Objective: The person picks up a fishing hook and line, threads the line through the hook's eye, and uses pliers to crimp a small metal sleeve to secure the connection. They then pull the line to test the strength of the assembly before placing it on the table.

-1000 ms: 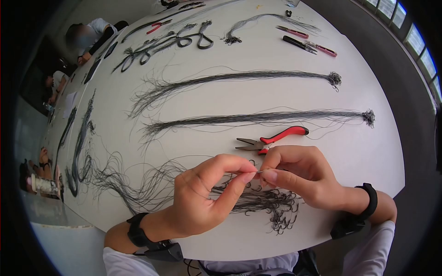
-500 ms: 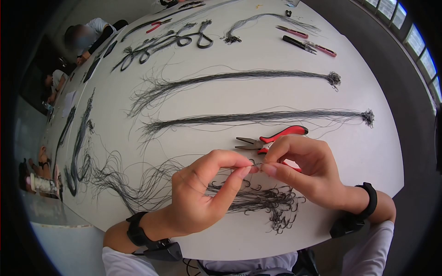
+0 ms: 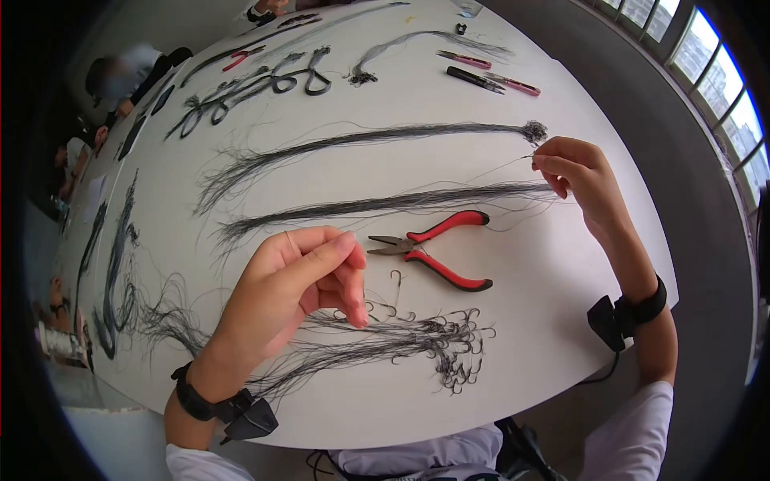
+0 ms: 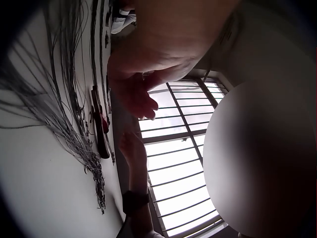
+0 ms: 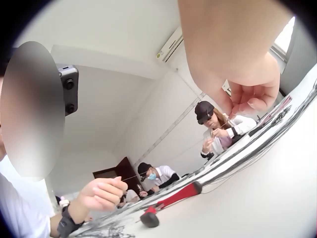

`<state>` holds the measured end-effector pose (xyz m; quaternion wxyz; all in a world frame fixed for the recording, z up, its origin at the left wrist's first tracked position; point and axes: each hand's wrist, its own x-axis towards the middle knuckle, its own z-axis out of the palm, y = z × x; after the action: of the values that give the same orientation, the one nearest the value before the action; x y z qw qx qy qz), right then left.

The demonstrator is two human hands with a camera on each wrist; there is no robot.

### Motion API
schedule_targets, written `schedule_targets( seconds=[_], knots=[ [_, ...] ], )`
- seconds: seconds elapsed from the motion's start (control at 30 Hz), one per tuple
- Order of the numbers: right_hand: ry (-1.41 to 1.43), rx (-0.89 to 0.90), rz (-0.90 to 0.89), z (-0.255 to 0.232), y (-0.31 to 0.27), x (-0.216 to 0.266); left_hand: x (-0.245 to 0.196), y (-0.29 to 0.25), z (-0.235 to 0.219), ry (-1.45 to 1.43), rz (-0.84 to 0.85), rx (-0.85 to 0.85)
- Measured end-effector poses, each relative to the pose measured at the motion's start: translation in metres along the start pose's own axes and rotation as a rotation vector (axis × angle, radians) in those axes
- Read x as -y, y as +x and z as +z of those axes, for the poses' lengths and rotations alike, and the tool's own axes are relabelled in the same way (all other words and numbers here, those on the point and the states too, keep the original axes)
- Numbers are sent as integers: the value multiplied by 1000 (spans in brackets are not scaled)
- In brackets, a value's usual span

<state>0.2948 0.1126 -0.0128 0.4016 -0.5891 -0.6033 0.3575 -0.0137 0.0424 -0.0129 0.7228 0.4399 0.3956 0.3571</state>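
Head view: thin dark line with a small hook at its end [image 3: 513,163] stretched taut across white bench [image 3: 561,264], long axis running from 8 to 2 o'clock. Right hand [image 3: 573,168] pinching the hook end at 2 o'clock; left hand [image 3: 301,276] at 8 o'clock, fingers loosely curled, line seemingly between fingertips.

Left wrist view: left hand [image 4: 143,84], grip unclear.

Right wrist view: right fingertips [image 5: 242,101] pressed together on line.

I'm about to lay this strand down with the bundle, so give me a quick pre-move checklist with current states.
1. Right hand pinches the strand's far end: ok.
2. Left hand holds the other end: cannot tell, line too thin to see there.
3. Strand runs free of the pliers: ok.
4. Bundle lies straight on the table: ok.
5. Loose hook lies apart from both hands: ok.
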Motion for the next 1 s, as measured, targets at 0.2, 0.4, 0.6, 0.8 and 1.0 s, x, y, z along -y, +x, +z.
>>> schedule_targets(
  seconds=[0.2, 0.4, 0.6, 0.8, 1.0],
  knots=[
    [-197, -114, 122, -52, -2, -25, -7, 9, -23, 238, 38, -160],
    [-277, -143, 218, -80, -2, -52, -18, 8, -70, 689, 159, -396],
    [-313, -181, 228, -84, -2, -61, -17, 0, -94, 1271, 206, -665],
    [-313, -151, 225, -91, 0, -69, -12, -7, -90, 1602, 323, -660],
    [-317, -148, 280, -95, 3, -70, -12, -8, -57, 1482, 278, -642]
  ],
)
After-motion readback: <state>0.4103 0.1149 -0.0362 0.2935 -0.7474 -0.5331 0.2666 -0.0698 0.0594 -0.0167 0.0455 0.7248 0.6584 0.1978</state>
